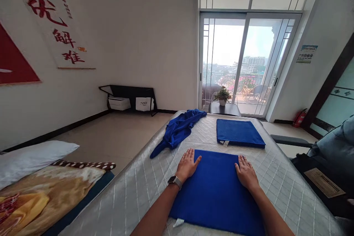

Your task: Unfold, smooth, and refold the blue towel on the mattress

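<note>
Nearest the camera, the left forearm and right forearm reach in from the near side, flanking a flat blue cloth that lies between and nearer than the hands. The left hand rests palm down over its far left corner, the right hand over its far right one; both are extended flat, fingers pointing far, thumbs turned inward, gripping nothing. How hard they press, I cannot tell. The cloth looks nearly square, so no long axis stands out, and neither hand is clearly nearer its middle. A white tag sticks out at its near left corner. Beyond, on the quilted mattress, a crumpled blue cloth lies far left, closer to the left hand, and a folded blue stack far right, closer to the right.
</note>
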Demonstrator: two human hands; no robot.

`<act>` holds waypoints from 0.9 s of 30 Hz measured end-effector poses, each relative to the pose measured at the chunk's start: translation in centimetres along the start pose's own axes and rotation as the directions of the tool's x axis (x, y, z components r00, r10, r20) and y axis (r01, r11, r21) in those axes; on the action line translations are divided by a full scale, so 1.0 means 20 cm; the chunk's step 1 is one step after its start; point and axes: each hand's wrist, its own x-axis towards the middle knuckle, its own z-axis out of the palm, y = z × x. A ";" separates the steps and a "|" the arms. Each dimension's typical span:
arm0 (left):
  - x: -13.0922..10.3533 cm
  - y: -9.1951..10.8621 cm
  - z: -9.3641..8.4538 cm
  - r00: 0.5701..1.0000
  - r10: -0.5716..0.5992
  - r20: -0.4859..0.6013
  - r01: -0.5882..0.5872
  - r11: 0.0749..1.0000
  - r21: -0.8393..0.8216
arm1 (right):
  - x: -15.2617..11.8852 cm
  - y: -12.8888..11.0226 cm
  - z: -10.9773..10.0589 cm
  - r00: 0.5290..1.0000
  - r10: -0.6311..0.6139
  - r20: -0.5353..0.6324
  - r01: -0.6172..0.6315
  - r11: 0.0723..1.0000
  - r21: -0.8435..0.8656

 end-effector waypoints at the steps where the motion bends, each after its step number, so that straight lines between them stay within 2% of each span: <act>1: 0.00 0.00 0.00 1.000 -0.002 -0.003 0.002 1.000 -0.005 | 0.00 0.00 0.00 1.000 0.002 0.003 -0.002 1.000 -0.002; 17: -0.02 -0.01 -0.07 0.999 0.032 -0.014 -0.033 0.999 -0.011 | -0.04 -0.07 -0.10 0.998 0.033 0.060 -0.031 0.999 -0.030; 23: -0.02 -0.02 -0.05 0.999 0.044 -0.028 -0.045 0.999 -0.022 | -0.12 -0.12 -0.19 1.000 0.018 0.001 -0.017 0.993 -0.113; 27: -0.02 -0.02 -0.05 0.999 0.048 -0.004 -0.048 0.999 0.000 | -0.18 -0.15 -0.18 0.999 0.009 0.033 -0.007 0.998 -0.068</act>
